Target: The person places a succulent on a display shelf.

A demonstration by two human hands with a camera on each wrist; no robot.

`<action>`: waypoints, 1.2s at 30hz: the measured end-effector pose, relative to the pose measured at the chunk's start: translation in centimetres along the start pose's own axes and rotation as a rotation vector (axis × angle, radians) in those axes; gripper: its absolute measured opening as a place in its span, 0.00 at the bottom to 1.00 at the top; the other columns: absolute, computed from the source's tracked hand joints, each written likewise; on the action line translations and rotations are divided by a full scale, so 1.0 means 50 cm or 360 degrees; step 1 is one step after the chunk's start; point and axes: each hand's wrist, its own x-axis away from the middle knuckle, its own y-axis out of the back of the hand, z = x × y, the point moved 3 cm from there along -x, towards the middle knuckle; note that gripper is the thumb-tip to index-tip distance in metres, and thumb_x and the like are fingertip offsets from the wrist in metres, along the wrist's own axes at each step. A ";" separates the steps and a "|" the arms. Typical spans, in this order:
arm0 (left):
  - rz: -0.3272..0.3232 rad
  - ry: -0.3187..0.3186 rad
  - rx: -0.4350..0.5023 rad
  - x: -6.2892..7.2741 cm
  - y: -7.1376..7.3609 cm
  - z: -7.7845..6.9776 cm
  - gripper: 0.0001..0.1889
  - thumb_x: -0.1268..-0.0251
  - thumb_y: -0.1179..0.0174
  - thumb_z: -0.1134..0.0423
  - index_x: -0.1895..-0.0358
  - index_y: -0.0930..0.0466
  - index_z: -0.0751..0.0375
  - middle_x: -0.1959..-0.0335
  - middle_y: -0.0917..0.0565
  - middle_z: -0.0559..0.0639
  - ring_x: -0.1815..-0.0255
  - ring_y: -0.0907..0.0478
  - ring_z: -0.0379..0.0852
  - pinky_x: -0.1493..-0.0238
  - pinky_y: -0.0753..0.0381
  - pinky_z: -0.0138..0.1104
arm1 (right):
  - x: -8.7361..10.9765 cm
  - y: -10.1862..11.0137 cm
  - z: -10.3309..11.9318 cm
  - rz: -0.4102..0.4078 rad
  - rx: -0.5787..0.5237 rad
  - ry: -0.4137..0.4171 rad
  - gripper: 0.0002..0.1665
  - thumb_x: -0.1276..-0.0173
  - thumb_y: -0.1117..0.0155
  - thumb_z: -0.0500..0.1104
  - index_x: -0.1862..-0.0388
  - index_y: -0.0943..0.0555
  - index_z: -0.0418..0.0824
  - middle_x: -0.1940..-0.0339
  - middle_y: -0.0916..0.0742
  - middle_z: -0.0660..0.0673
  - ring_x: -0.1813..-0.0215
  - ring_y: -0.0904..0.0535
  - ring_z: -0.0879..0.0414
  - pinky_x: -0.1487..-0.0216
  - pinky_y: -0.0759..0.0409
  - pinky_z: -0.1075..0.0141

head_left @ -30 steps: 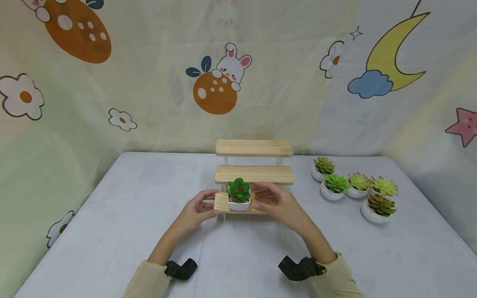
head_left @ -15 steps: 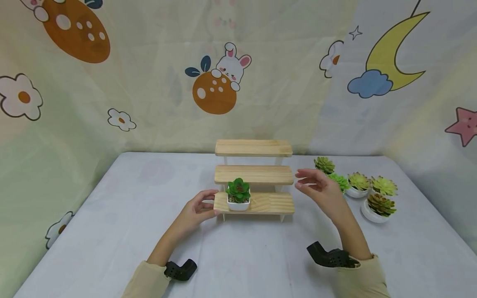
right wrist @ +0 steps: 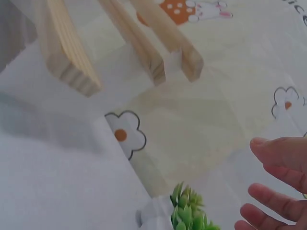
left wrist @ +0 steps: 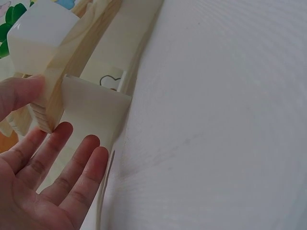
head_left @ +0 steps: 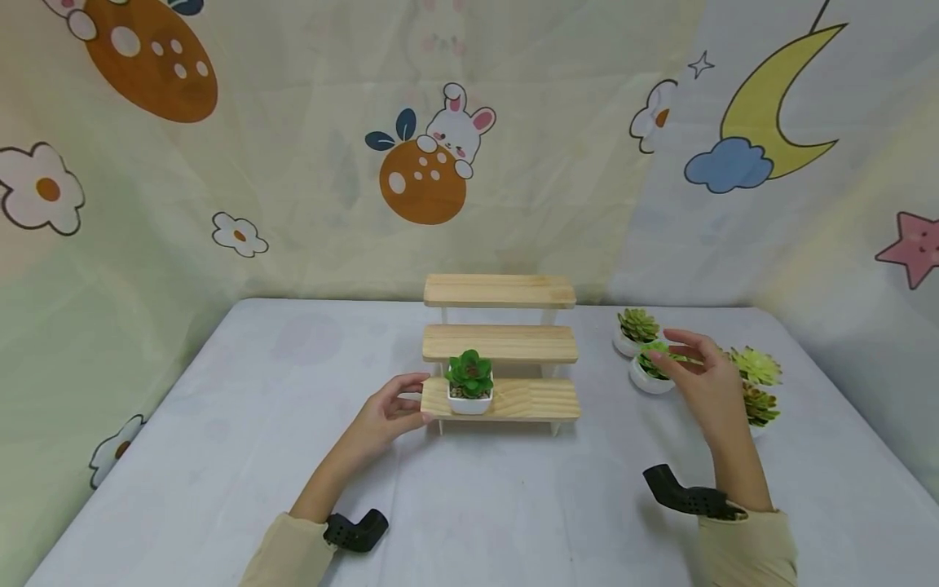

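As the table [head_left: 220,448] fills the lower frame, I list: one three-tier wooden stand [head_left: 499,344], centre, long axis left to right, steps descending toward me; my left hand [head_left: 387,412], pinching its lowest tier's left end; my right hand [head_left: 710,390], fingers parted, holding nothing, right of frame; one dark-green potted plant [head_left: 470,375], upright on that tier; one bright-green succulent [head_left: 649,378], near that right hand. Step, I judge: reaching for another plant; next calls for closing thumb and fingers on its pot.
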 end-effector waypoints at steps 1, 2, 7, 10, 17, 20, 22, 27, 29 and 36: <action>0.0000 0.0005 -0.0003 0.000 0.000 0.001 0.30 0.43 0.36 0.66 0.36 0.35 0.57 0.43 0.27 0.59 0.49 0.24 0.52 0.50 0.22 0.38 | 0.002 0.004 0.001 -0.0017 0.0024 -0.0039 0.31 0.38 0.37 0.55 0.39 0.28 0.44 0.51 0.25 0.61 0.56 0.30 0.74 0.62 0.29 0.81; -0.0004 0.0015 0.0000 0.000 0.000 0.001 0.30 0.43 0.36 0.65 0.36 0.35 0.57 0.43 0.27 0.59 0.49 0.24 0.51 0.50 0.22 0.37 | 0.003 0.007 -0.002 -0.0027 0.0049 -0.0078 0.31 0.38 0.37 0.56 0.38 0.28 0.45 0.49 0.25 0.57 0.55 0.30 0.71 0.62 0.30 0.81; -0.0025 0.0048 -0.0018 0.007 0.004 0.005 0.29 0.43 0.36 0.64 0.37 0.34 0.53 0.43 0.27 0.57 0.50 0.24 0.50 0.52 0.22 0.36 | 0.000 0.005 -0.023 0.0000 0.0104 -0.0159 0.39 0.38 0.38 0.56 0.32 0.35 0.41 0.34 0.32 0.39 0.41 0.31 0.48 0.56 0.30 0.74; -0.0019 0.0056 -0.0024 0.012 0.008 0.007 0.29 0.43 0.36 0.63 0.36 0.34 0.52 0.42 0.27 0.57 0.49 0.24 0.50 0.52 0.23 0.36 | 0.001 -0.002 -0.031 0.0062 0.0128 -0.0159 0.44 0.37 0.39 0.56 0.30 0.41 0.36 0.33 0.34 0.34 0.37 0.35 0.39 0.47 0.28 0.61; 0.0002 0.0046 -0.0014 0.014 0.007 0.002 0.29 0.42 0.37 0.64 0.36 0.34 0.53 0.41 0.28 0.58 0.48 0.24 0.52 0.51 0.23 0.37 | 0.003 -0.007 -0.037 0.0109 0.0173 -0.0168 0.48 0.37 0.38 0.55 0.29 0.47 0.33 0.32 0.38 0.29 0.36 0.38 0.34 0.43 0.32 0.43; -0.0009 0.0062 -0.0012 0.013 0.006 0.002 0.29 0.43 0.37 0.64 0.36 0.34 0.52 0.42 0.27 0.57 0.48 0.24 0.52 0.51 0.22 0.37 | 0.003 -0.005 -0.037 0.0103 0.0185 -0.0165 0.47 0.37 0.38 0.55 0.29 0.47 0.33 0.32 0.38 0.29 0.36 0.38 0.34 0.43 0.32 0.43; -0.0014 0.0067 -0.0004 0.012 0.006 0.004 0.29 0.43 0.36 0.64 0.36 0.34 0.51 0.42 0.27 0.57 0.48 0.24 0.51 0.51 0.22 0.37 | 0.003 -0.002 -0.037 0.0099 0.0191 -0.0164 0.47 0.37 0.38 0.55 0.29 0.46 0.33 0.32 0.38 0.29 0.36 0.37 0.34 0.43 0.32 0.43; 0.0009 0.0024 0.0006 0.008 0.003 0.003 0.30 0.43 0.37 0.64 0.36 0.35 0.54 0.41 0.28 0.59 0.48 0.24 0.51 0.51 0.22 0.36 | 0.001 0.002 -0.043 0.0085 0.0196 -0.0161 0.47 0.37 0.39 0.55 0.29 0.46 0.33 0.32 0.37 0.29 0.37 0.36 0.33 0.45 0.31 0.43; 0.0012 0.0025 0.0001 0.006 0.003 0.003 0.30 0.43 0.37 0.64 0.36 0.35 0.53 0.41 0.28 0.58 0.48 0.24 0.51 0.51 0.22 0.36 | -0.001 -0.001 -0.048 0.0084 0.0184 -0.0173 0.47 0.37 0.38 0.54 0.29 0.46 0.33 0.33 0.37 0.28 0.38 0.36 0.33 0.45 0.30 0.44; 0.0012 0.0056 0.0002 0.001 0.002 0.001 0.29 0.42 0.37 0.63 0.36 0.34 0.50 0.41 0.28 0.56 0.47 0.24 0.52 0.50 0.22 0.38 | -0.010 -0.010 -0.064 0.0152 0.0140 -0.0236 0.52 0.38 0.37 0.53 0.26 0.55 0.34 0.29 0.42 0.29 0.34 0.39 0.32 0.40 0.33 0.43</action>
